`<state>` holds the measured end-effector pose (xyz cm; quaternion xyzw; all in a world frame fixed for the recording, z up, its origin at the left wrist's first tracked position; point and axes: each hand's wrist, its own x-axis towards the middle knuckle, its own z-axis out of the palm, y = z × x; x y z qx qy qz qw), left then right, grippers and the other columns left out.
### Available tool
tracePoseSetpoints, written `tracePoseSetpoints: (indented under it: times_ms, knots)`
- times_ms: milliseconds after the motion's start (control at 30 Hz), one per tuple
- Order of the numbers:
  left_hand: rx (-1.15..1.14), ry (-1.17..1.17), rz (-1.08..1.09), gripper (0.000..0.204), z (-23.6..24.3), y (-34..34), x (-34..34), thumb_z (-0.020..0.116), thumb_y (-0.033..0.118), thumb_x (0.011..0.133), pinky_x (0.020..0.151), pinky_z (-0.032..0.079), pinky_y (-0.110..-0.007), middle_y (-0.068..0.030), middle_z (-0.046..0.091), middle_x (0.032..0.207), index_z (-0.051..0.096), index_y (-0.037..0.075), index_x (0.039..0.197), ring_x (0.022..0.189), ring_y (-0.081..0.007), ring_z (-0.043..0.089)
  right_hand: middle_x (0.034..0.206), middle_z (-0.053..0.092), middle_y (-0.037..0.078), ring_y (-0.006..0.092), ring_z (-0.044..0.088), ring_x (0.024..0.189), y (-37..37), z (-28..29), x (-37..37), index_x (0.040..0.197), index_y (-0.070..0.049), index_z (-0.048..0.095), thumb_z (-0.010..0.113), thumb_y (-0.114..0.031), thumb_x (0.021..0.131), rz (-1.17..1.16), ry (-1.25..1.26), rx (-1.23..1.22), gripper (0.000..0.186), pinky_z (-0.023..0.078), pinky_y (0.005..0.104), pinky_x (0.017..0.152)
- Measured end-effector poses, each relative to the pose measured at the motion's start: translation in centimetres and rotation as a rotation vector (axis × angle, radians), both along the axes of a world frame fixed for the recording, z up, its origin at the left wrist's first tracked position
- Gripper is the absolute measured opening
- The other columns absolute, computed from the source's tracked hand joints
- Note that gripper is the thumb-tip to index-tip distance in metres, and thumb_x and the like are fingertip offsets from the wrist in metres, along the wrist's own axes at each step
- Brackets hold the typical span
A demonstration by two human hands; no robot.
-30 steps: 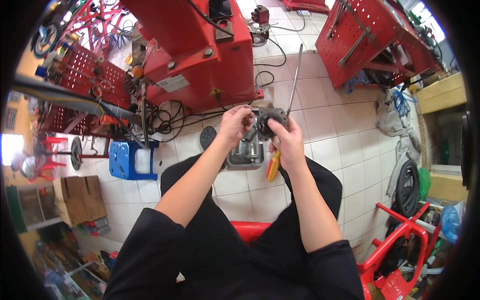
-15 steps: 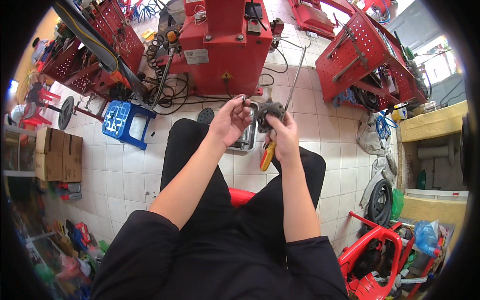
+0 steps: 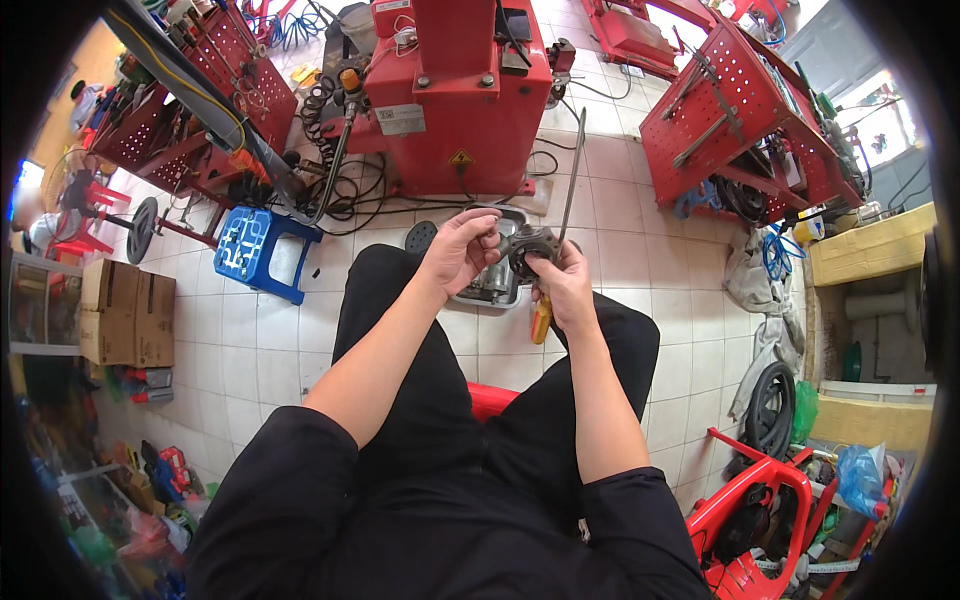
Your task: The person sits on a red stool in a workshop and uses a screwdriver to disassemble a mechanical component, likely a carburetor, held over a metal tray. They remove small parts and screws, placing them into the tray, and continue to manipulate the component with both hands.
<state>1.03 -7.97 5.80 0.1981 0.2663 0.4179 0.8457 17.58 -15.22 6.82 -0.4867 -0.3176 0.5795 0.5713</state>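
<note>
Dark grey metal flanged part (image 3: pixel 535 244) pinched in right hand (image 3: pixel 568 286), above shallow grey rectangular tray (image 3: pixel 482 302). Same hand grips long steel-shafted, yellow-and-red-handled screwdriver (image 3: pixel 541 322). Left hand (image 3: pixel 460 252) just beside part, fingers curled; cannot tell whether they pinch anything.

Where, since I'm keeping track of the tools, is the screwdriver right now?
In the head view, just right of centre, the screwdriver is held in the right hand, alongside the dark metal part.
</note>
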Motion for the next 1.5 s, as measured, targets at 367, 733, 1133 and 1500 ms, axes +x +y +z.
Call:
tracePoseSetpoints:
  times_ms: [367,733,1133,1500]
  knots:
    - [0.633,0.565,-0.176,0.019,1.5,0.8,-1.1,0.068,0.009,0.081,0.061,0.044,-0.02,-0.0036,0.066,0.08,0.068,-0.002,0.097,0.069,-0.0064,0.057,0.08,0.064,-0.001,0.0019,0.051,0.06,0.0,-0.1,1.1,0.105,-0.001,0.062,0.066,-0.006,0.081,0.061,-0.203,0.012,0.024,0.04,0.0182,0.051]
    - [0.694,0.745,-0.234,0.015,1.7,1.0,-1.4,0.069,0.005,0.079,0.064,0.047,-0.022,-0.0044,0.066,0.082,0.069,-0.001,0.092,0.073,-0.008,0.06,0.086,0.066,0.001,0.0055,0.058,0.077,0.1,-1.0,1.2,0.107,0.001,0.061,0.066,-0.002,0.08,0.088,-0.252,0.058,0.028,0.046,0.0202,0.07]
    - [0.792,0.802,-0.208,0.015,2.6,0.5,-1.2,0.068,0.001,0.078,0.063,0.046,-0.022,-0.0033,0.064,0.081,0.069,-0.003,0.092,0.072,-0.0085,0.059,0.088,0.067,0.002,0.0067,0.06,0.08,0.1,-1.6,1.1,0.108,0.002,0.061,0.064,-0.002,0.081,0.074,-0.319,0.06,0.028,0.047,0.0207,0.074]
    - [0.716,0.753,-0.215,0.02,2.4,0.6,-1.1,0.067,0.001,0.08,0.071,0.05,-0.023,-0.008,0.067,0.086,0.066,-0.006,0.099,0.081,-0.0117,0.064,0.092,0.066,0.004,0.0076,0.059,0.084,0.0,0.0,1.0,0.11,0.003,0.06,0.062,0.0,0.082,0.104,-0.225,0.006,0.028,0.047,0.0217,0.078]
